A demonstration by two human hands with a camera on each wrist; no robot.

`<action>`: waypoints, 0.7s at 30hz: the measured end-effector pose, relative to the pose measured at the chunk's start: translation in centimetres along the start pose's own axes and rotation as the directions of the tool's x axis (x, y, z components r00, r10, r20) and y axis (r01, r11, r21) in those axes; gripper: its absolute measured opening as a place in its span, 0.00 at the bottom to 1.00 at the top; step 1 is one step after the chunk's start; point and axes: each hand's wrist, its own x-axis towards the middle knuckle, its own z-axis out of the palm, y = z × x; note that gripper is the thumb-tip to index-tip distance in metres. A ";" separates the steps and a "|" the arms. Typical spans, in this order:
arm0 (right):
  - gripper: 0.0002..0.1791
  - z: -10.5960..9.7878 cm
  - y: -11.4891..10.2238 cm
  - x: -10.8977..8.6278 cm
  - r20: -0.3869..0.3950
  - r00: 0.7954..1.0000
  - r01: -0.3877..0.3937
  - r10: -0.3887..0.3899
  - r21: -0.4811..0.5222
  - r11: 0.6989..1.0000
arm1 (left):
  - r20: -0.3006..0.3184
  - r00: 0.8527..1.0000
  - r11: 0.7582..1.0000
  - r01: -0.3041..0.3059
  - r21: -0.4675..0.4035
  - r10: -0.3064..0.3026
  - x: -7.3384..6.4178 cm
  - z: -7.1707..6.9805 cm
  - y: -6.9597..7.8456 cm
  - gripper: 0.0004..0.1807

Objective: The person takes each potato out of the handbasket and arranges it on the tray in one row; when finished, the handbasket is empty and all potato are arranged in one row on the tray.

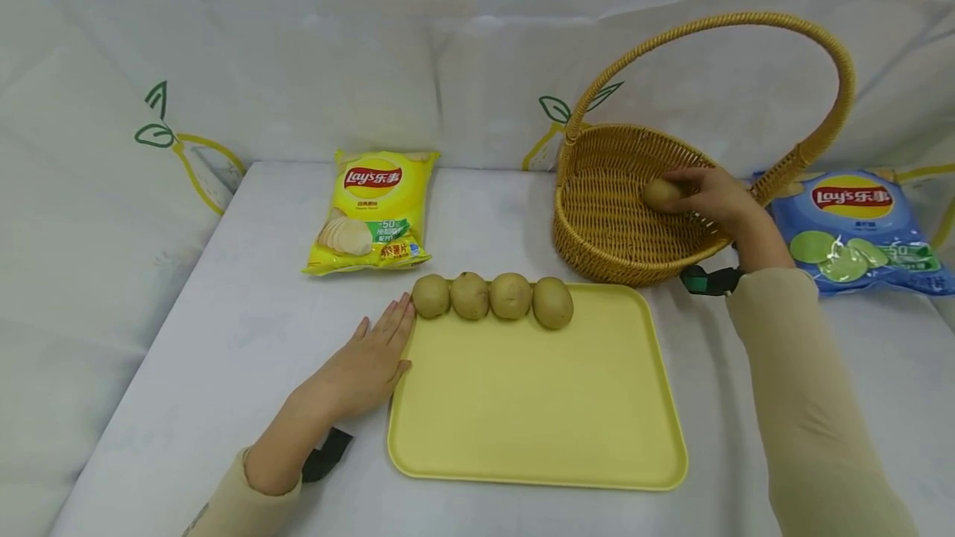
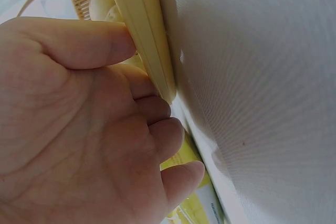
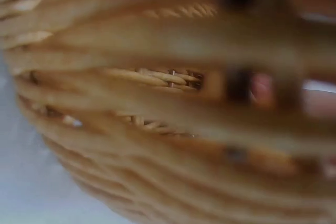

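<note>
Inside the wicker basket [image 1: 597, 222], my right hand [image 1: 718, 195] grips a potato [image 1: 656, 194] with its fingertips. The right wrist view has the basket's woven side [image 3: 131, 98] filling it, so the hand there is mostly hidden. Several potatoes [image 1: 511, 297] sit side by side along the far edge of a yellow tray [image 1: 537, 404]. My left hand [image 1: 361, 375] lies at the tray's left edge, fingers extended, close to the leftmost potato [image 1: 430, 297]. In the left wrist view its thumb and fingers touch the tray rim [image 2: 149, 35].
A yellow bag of Lay's chips [image 1: 373, 214] lies behind the tray on the left. To the right of the basket is a blue Lay's bag [image 1: 858, 230], partly behind my right arm. The tall basket handle [image 1: 746, 19] arches above. A white cloth [image 1: 246, 313] covers the table.
</note>
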 end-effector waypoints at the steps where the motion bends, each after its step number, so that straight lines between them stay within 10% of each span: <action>1: 0.35 0.1 -0.1 0.1 0.013 1.000 0.009 -0.009 -0.012 1.000 | -0.001 1.000 1.000 0.001 0.001 -0.001 0.0 0.0 0.0 0.35; 21: 0.36 0.8 -0.4 0.1 0.025 0.995 0.102 -0.100 -0.131 0.986 | 0.011 1.000 1.000 0.006 0.000 -0.006 -0.1 -0.3 0.1 0.35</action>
